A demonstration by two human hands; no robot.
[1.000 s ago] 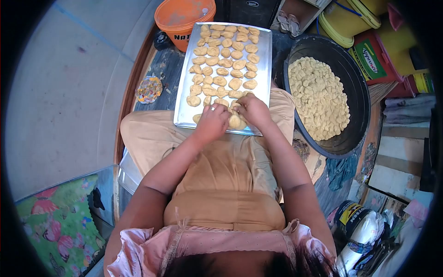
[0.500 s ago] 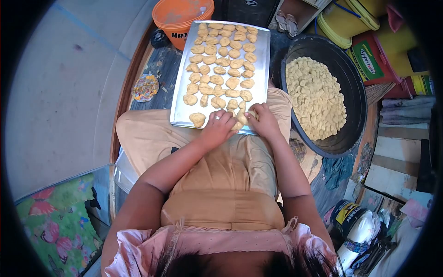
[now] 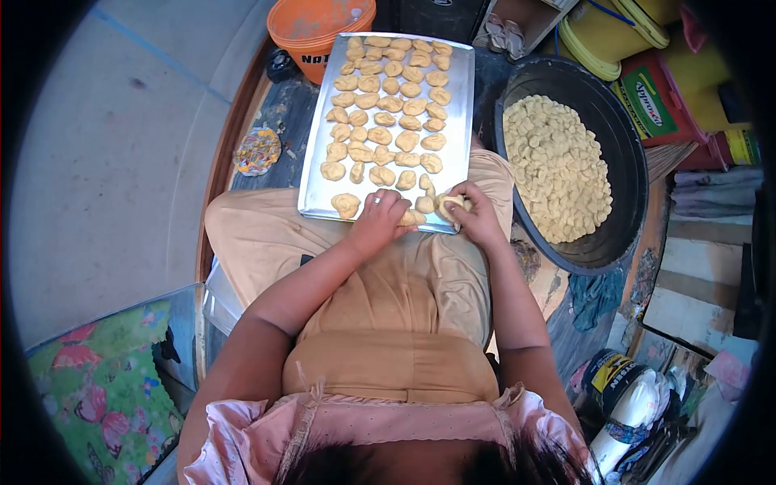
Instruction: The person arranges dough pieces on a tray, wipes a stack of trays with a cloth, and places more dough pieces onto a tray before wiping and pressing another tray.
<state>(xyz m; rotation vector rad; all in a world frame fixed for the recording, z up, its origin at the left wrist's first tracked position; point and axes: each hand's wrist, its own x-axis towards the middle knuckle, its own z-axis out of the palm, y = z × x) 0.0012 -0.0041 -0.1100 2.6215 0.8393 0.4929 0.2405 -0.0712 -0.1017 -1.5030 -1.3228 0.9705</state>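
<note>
A metal tray (image 3: 319, 190) lies across my lap, with rows of lumpy yellowish dough pieces (image 3: 406, 141) on it. My right hand (image 3: 478, 218) pinches a dough piece (image 3: 449, 207) between thumb and fingers at the tray's near right corner. At the near edge, my left hand (image 3: 380, 218) has its fingers curled against another dough piece (image 3: 413, 217), partly hidden by them. A small dough lump (image 3: 424, 204) sits between the two hands. One larger dough piece (image 3: 345, 205) lies just left of my left hand.
To the right stands a wide black basin (image 3: 626, 186) with a heap of small dough pieces (image 3: 558, 170) inside. An orange bucket (image 3: 319, 32) is behind the tray's left corner. A patterned round item (image 3: 257, 152) lies on the left. Yellow buckets (image 3: 594, 40) stand at the back right.
My right hand has shifted slightly right and turned, bringing its dough piece away from the left hand. The left hand stays nearly in place at the near edge.
</note>
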